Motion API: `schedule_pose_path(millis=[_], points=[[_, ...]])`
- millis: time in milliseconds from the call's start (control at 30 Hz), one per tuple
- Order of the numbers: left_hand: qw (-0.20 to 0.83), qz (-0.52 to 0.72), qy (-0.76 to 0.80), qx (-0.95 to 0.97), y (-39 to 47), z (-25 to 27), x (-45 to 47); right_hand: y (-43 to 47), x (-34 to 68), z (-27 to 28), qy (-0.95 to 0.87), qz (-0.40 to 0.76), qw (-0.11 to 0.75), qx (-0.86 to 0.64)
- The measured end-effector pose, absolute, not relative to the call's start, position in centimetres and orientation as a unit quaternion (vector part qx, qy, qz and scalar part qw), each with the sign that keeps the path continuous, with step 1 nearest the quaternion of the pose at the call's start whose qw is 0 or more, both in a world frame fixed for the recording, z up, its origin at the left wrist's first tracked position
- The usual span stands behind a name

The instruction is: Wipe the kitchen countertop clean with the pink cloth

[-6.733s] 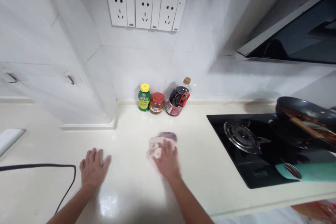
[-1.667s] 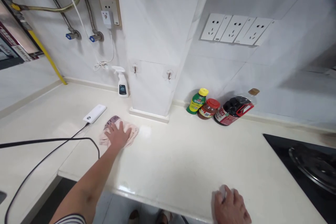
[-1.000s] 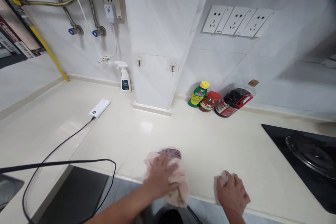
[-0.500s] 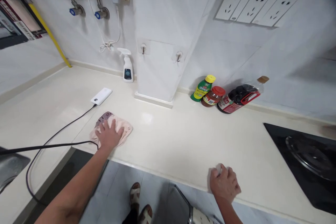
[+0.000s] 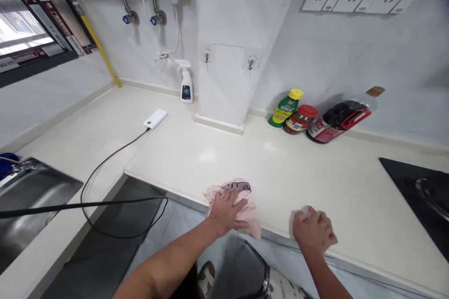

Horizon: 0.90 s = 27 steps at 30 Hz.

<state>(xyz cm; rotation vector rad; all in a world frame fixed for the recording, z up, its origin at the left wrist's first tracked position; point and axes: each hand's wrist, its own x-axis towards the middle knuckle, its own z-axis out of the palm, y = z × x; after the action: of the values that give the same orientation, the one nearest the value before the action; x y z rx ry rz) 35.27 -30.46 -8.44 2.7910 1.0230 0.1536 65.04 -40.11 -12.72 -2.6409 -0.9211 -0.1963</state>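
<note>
At the counter's front edge, my left hand presses down on a pale pink cloth with a purple printed patch, fingers bent over it. Part of the cloth droops past the edge. To the right, my right hand rests closed on the cream countertop, near the same edge. Something whitish shows between its thumb and fingers, too little of it to name.
Along the wall stand a spray bottle, a green bottle, a red-lidded jar and a large dark sauce bottle. A white power bank trails a black cable. A sink lies left, a black cooktop right.
My left hand has slid the cloth rightward and toward the front edge, so that it now hangs partly over. My right hand stays closed on the counter. The view has shifted left.
</note>
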Motion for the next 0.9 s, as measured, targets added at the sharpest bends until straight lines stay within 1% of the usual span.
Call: schedule_pose_path(millis=[133, 367, 533, 700, 800, 900], points=[[0.064, 0.021, 0.327, 0.943, -27.8, -8.4, 28.9, -40.2, 65.1, -12.8, -0.323, -0.07, 0.166, -0.929], [0.003, -0.043, 0.475, 0.879, -21.4, -5.8, 13.9, -40.0, 64.7, -12.4, -0.321, -0.069, 0.169, -0.929], [-0.017, -0.084, 0.553, 0.828, -17.5, -3.6, 6.7, -39.8, 64.5, -12.2, -0.313, -0.06, 0.17, -0.932], [-0.018, -0.089, 0.575, 0.813, -17.3, -4.1, 5.5, -39.6, 64.1, -12.0, -0.311, -0.074, 0.17, -0.932], [-0.025, -0.077, 0.582, 0.809, -18.8, -5.0, 7.5, -39.4, 63.9, -11.8, -0.313, -0.075, 0.164, -0.933], [-0.021, -0.071, 0.541, 0.838, -20.7, -5.8, 11.4, -39.2, 63.8, -11.6, -0.315, -0.09, 0.16, -0.931]])
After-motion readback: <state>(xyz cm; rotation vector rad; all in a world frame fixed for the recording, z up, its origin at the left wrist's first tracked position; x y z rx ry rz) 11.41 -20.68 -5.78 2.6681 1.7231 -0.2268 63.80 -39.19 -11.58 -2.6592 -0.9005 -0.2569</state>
